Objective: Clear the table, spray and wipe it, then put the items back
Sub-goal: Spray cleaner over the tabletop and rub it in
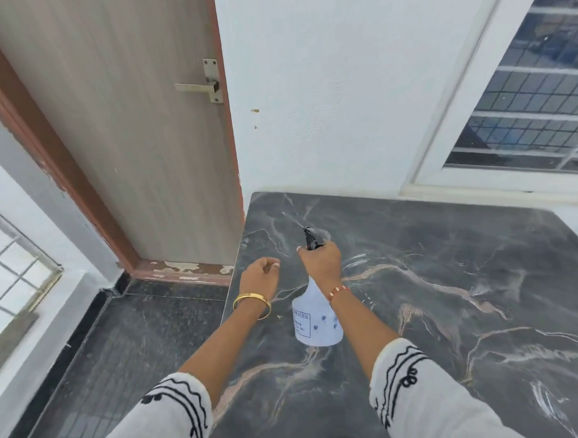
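Note:
A dark marble-patterned table (449, 278) fills the right half of the head view. My right hand (321, 262) is shut on the black trigger head of a white spray bottle (315, 320), held above the table's left part with the nozzle aimed toward the far left corner. Wet streaks glisten on the surface just right of the bottle. My left hand (260, 279), wearing a gold bangle, hovers over the table's left edge with fingers loosely curled and nothing in it. No cloth or other item shows on the table.
A closed wooden door (128, 143) with a metal handle stands left of the table. A white wall and a grilled window (534, 102) run along the far side. Dark tiled floor (137, 341) lies to the left, with another grilled window low at far left.

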Demonstrator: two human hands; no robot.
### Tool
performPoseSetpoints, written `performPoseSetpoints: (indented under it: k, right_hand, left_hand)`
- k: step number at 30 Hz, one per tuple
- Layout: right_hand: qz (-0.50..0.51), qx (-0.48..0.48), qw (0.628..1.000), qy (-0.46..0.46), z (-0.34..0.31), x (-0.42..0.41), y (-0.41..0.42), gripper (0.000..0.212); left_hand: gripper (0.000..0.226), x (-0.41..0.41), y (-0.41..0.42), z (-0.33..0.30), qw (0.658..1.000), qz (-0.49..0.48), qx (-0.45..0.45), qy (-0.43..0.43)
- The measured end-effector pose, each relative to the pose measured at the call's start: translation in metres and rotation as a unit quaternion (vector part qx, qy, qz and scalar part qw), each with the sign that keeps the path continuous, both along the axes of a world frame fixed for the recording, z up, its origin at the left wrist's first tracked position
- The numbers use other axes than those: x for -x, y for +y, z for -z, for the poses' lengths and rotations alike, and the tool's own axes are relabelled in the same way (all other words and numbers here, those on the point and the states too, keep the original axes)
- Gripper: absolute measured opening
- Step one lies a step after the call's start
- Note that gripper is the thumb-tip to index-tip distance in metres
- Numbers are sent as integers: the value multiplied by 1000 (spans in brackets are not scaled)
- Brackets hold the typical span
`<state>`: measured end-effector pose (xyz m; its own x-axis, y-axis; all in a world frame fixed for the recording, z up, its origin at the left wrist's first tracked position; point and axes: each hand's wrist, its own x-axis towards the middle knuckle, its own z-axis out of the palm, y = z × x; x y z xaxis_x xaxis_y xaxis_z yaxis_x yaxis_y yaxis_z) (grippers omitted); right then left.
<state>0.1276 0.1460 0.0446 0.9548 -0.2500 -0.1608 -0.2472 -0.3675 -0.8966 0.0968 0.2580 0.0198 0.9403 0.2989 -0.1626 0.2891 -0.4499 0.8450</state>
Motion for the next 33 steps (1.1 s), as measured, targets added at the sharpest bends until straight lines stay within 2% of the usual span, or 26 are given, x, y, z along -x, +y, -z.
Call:
performPoseSetpoints:
  k: [2,5,12,17,20,24,27,33]
  right_hand:
    - [10,4,1000,-3,2,-7,-1,21]
    - [15,19,1000,18,5,-14,-2,40]
    - [49,-39,997,52,18,-20,-5,32]
    - [105,-32,992,61,19,-23,-14,44]
    - [143,-60,986,67,22,-25,-23,35]
    - [146,-131,978,70,28,-22,-34,26]
    - [177,-159,968,74,28,-19,-35,8]
    - [229,-200,948,97,26,-10,-56,12]
  left_hand:
    - [23,-4,5,3,1000,2,4,4]
    - [24,-8,10,5,1000,8,3,8]
    - [26,-26,12,3,1000,19,5,8]
    - [26,-35,3,2,999,37,13,12]
    - [26,-38,-6,2,998,50,19,15]
    - [25,-43,-14,4,997,64,25,17]
    - [25,-44,-19,6,997,72,22,21]
    - [24,-42,-36,9,995,92,27,31]
